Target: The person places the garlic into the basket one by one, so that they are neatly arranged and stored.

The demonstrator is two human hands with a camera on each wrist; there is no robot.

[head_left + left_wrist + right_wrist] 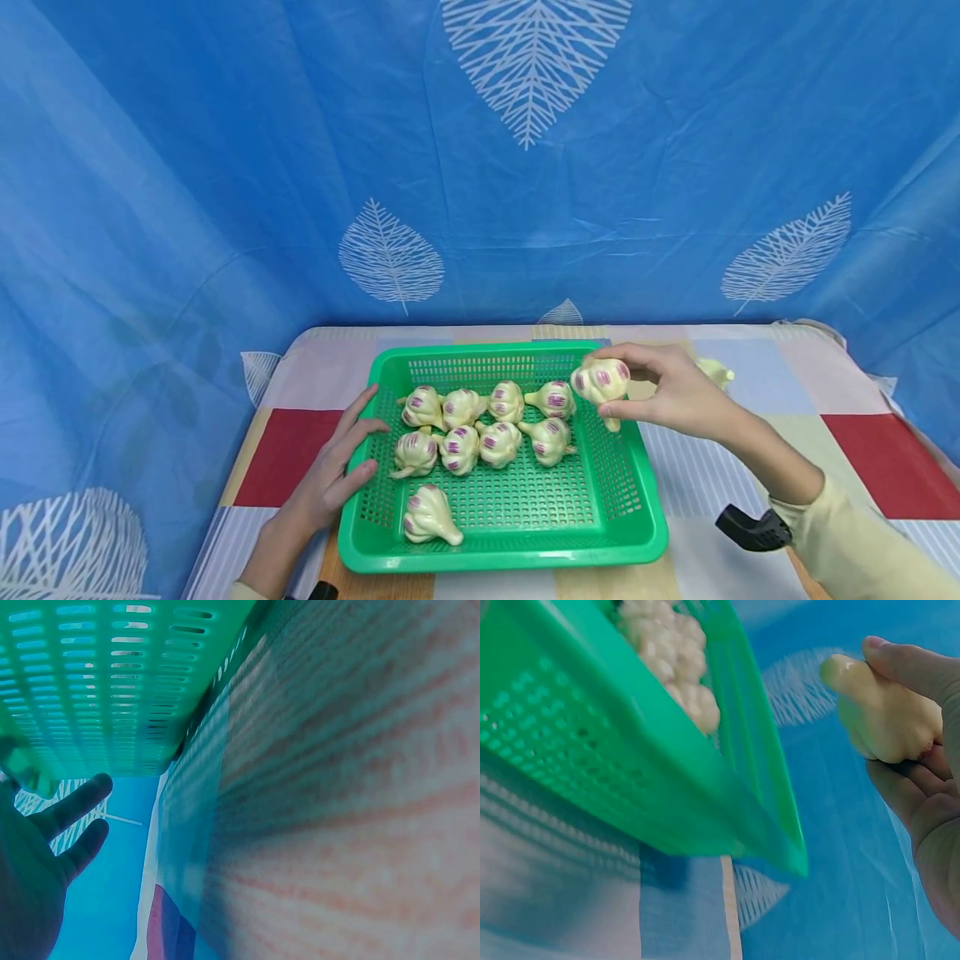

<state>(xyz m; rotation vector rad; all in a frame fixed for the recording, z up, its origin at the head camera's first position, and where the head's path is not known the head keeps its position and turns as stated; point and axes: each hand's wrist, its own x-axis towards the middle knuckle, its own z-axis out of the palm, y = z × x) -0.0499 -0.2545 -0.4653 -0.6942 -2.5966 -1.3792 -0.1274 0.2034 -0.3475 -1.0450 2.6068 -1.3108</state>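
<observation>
My right hand [663,390] grips a garlic bulb [601,381] between thumb and fingers, held up over the right rim of a green plastic basket [510,560]. In the right wrist view the same garlic bulb [885,712] shows its stem pointing away from the palm. Against the basket's left rim rests my left hand [330,471], its fingers spread. Several garlic bulbs [459,450] with purple streaks lie in two rows in the basket's far half. One more bulb [430,515] lies apart near the front left corner.
Partly hidden behind the right hand, another pale bulb [715,372] lies on the tabletop right of the basket. A patchwork cloth [720,475] covers the table. Blue curtain [480,183] with white leaf prints hangs behind and at both sides.
</observation>
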